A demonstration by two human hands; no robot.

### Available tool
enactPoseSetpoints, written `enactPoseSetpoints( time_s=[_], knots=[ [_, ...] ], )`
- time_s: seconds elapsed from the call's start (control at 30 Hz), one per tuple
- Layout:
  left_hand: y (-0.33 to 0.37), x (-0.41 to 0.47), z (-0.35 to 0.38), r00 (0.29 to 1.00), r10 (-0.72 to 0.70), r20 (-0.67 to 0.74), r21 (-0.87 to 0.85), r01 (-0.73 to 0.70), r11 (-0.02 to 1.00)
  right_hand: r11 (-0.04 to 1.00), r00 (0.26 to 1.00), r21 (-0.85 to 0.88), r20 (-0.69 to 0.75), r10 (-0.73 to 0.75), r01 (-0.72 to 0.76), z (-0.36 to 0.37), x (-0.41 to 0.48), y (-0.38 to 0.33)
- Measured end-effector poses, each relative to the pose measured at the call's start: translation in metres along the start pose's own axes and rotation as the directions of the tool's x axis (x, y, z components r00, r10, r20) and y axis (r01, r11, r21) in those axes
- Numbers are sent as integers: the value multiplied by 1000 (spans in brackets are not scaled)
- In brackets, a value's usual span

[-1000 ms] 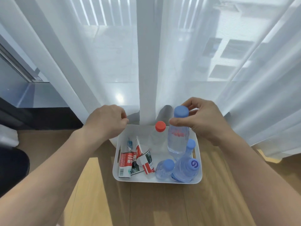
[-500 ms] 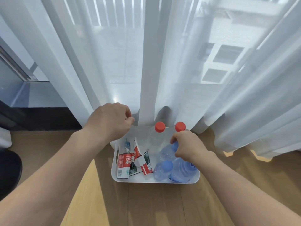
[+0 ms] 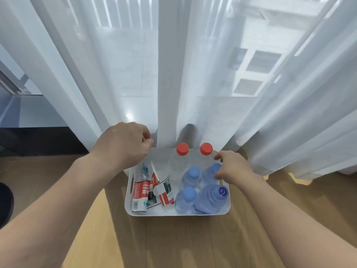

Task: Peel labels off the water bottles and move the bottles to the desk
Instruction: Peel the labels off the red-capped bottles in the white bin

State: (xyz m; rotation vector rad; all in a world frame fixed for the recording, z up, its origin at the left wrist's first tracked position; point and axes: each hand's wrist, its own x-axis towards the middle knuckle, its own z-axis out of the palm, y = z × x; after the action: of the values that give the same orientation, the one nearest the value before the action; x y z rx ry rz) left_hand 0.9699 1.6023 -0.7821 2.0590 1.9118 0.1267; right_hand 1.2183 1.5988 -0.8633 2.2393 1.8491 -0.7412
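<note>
A white plastic bin (image 3: 173, 214) sits on the wooden floor. In its right half stand two clear bottles with red caps (image 3: 182, 149) (image 3: 206, 149) and several blue-capped bottles (image 3: 193, 172), one of them larger (image 3: 212, 198). Peeled red-and-white labels (image 3: 140, 196) lie curled in the left half. My right hand (image 3: 231, 170) hovers at the bin's right side, its fingers spread around the cap of a blue-capped bottle (image 3: 209, 176). My left hand (image 3: 123, 146) is a loose fist above the bin's back left corner, with nothing visible in it.
Sheer white curtains (image 3: 173, 74) hang right behind the bin and brush its back rim. A dark rounded object (image 3: 5, 202) sits at the far left edge. Wooden floor (image 3: 183, 242) stretches in front of the bin.
My right hand lowered the blue-capped bottle into the bin and its fingers have spread apart. A second red-capped bottle came into sight. My left hand stayed in place.
</note>
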Motion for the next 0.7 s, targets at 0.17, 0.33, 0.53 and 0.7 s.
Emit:
enactPoseSetpoints(
  time_s=[0.17, 0.33, 0.53, 0.7],
  knots=[
    [2, -4, 0, 1000, 0, 24, 11, 0, 1000, 998, 998, 48, 37, 48, -50, 24, 6, 6],
    [2, -9, -4, 1000, 12, -1, 18, -12, 1000, 995, 994, 99, -108, 26, -15, 12, 6, 16],
    [15, -5, -5, 997, 80, -24, -134, -82, 988, 606, 886, 736, -452, 106, 303, -84, -33, 25],
    [50, -14, -9, 992, 118, 40, -636, -66, 769, -265, 870, 832, -441, 221, 488, -136, -65, 10]
  ],
)
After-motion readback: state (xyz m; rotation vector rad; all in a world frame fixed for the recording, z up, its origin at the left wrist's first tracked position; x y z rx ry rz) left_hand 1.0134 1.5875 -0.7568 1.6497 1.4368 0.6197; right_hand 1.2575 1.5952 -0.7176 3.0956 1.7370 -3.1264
